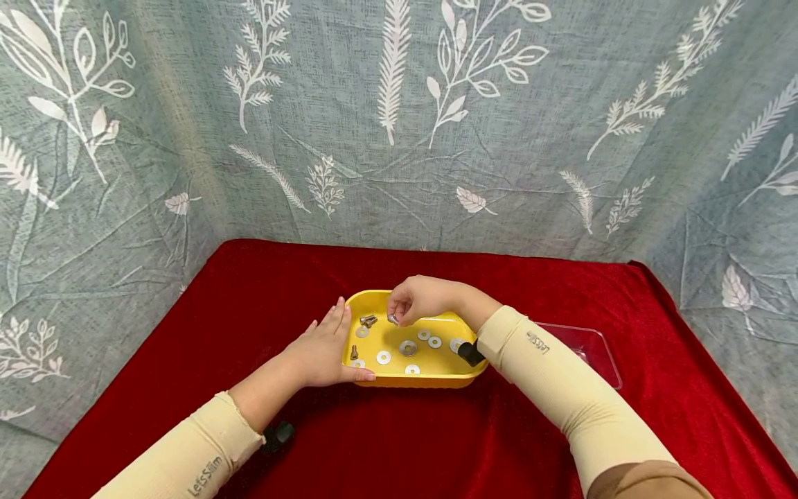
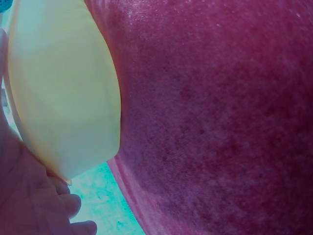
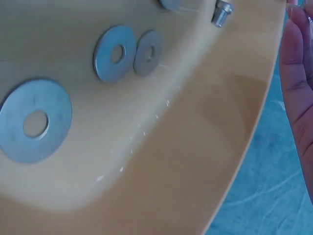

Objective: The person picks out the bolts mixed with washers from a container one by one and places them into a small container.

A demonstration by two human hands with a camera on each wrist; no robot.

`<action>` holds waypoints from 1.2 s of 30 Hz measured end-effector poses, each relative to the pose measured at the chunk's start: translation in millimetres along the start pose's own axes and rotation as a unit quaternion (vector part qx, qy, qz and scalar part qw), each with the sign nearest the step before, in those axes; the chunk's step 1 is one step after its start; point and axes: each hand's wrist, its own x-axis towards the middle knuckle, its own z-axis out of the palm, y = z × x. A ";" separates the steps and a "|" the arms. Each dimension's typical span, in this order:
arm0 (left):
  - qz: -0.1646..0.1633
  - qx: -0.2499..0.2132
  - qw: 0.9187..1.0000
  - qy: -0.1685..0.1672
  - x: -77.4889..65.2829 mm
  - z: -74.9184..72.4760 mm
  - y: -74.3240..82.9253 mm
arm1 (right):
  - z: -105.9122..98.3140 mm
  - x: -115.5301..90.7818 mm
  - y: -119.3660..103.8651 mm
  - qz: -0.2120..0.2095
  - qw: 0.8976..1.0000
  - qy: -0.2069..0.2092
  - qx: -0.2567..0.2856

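Note:
A yellow tray (image 1: pixel 414 381) holds several flat washers (image 1: pixel 383 357) and a few short metal bolts (image 1: pixel 354 352). My left hand (image 1: pixel 321 350) lies against its front left corner, straight fingers along the left side and thumb on the front rim. Over the back of the tray, my right hand (image 1: pixel 424 299) pinches a small silvery metal piece (image 1: pixel 393 319) between thumb and fingertips; its exact kind cannot be told. The right wrist view shows washers (image 3: pixel 115 54) and one bolt (image 3: pixel 222 12) inside the tray, with part of the right hand (image 3: pixel 299 73) at the edge.
A clear plastic box (image 1: pixel 607 346) stands right of the tray, partly behind the right forearm. Red cloth (image 1: pixel 280 277) covers the table, and a patterned curtain (image 1: pixel 349 104) hangs behind it. Black wrist cameras (image 1: pixel 470 353) sit at both wrists, the right one overlapping the tray's right end.

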 end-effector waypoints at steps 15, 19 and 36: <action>0.002 0.002 1.000 0.003 -0.7 1.6 -1.2 | -28.7 -43.7 -2.1 -0.002 0.996 0.066 0.056; 0.001 0.002 1.000 0.003 -0.8 1.6 -1.6 | -38.4 -60.3 -0.6 -0.004 0.994 0.085 0.069; -0.001 -0.005 1.000 0.002 -2.1 0.7 0.0 | -63.4 -147.5 24.7 0.061 0.979 0.158 0.111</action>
